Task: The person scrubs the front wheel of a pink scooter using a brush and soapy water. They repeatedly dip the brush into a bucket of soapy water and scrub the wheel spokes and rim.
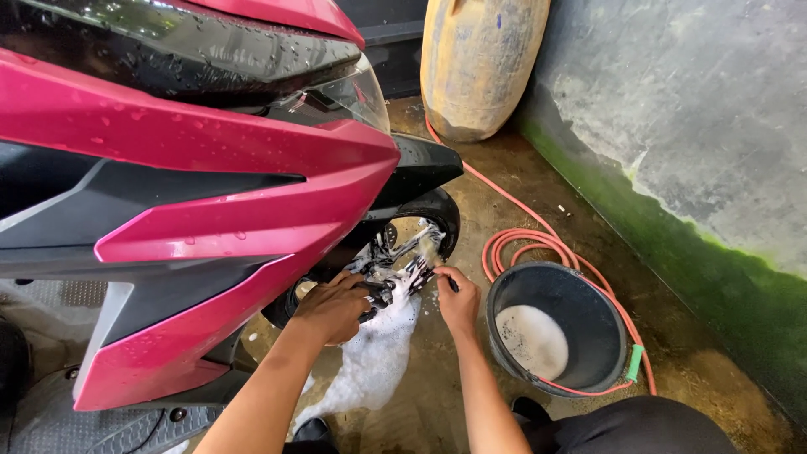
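The front wheel (416,240) of a pink and black scooter (193,193) sits at the centre of the frame, below the black front mudguard (424,164). Its spokes and hub are coated in white foam.

The left hand (332,307) rests against the soapy hub area at lower centre, fingers curled around a dark part of the wheel assembly; whether it grips a separate item cannot be told. The right hand (458,298) is just right of the wheel, fingers pinched narrow on a small dark brush (424,273) whose bristle end touches the foamed spokes.

A patch of foam (370,361) lies on the wet concrete floor (471,210) beneath both hands.

At lower right stands a black bucket (588,307) holding soapy water. A red hose (530,244) lies coiled beside and around it, running toward the upper centre, where a yellowish drum (479,59) stands against the wall (689,109). The wall's base shows green staining.
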